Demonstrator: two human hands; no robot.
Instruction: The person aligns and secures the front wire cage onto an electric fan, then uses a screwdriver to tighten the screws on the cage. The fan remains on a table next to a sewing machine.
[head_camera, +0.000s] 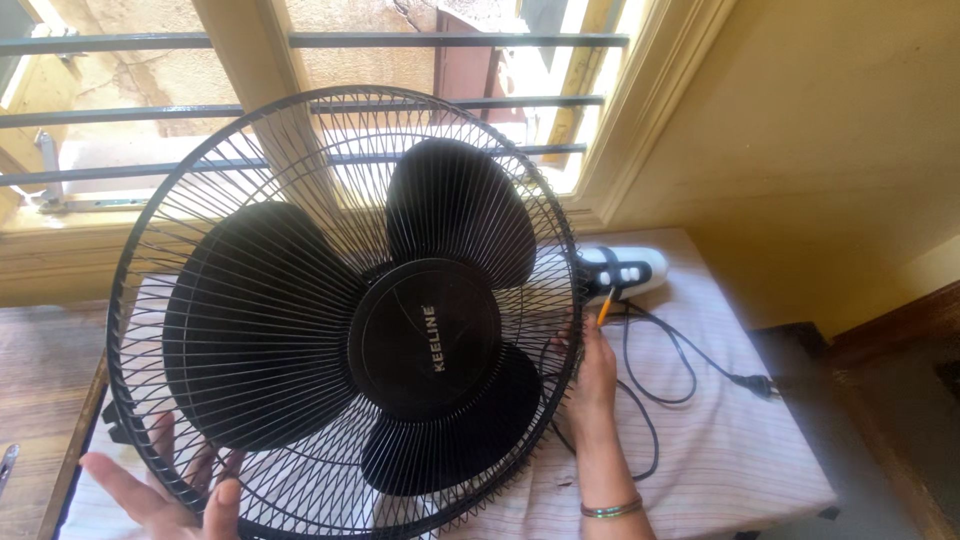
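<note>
A black fan (345, 315), its wire guard (200, 190) closed over three blades (260, 320) and a round hub cap (425, 338), is shown tilted face-up over the left half of a table (740, 450) spread with a striped cloth. The guard's lower left rim is gripped by the left hand (165, 495), fingers curled through the wires and thumb raised. At the guard's right rim the right hand (592, 375) is held, its fingers closed on a thin orange-handled tool (606, 306), probably a screwdriver, whose tip is aimed at the rim; whether it touches cannot be told. Bangles (612, 509) are worn on that wrist. Near the table's far right corner lies the fan's white base (625, 270) with dark buttons, from which a black cord (660, 370) loops to a plug (760, 383) at the right edge. The guard is seen fully in place and no loose part lies on the cloth, so work at the rim is judged barely begun. A barred window (300, 100) is seen behind.
</note>
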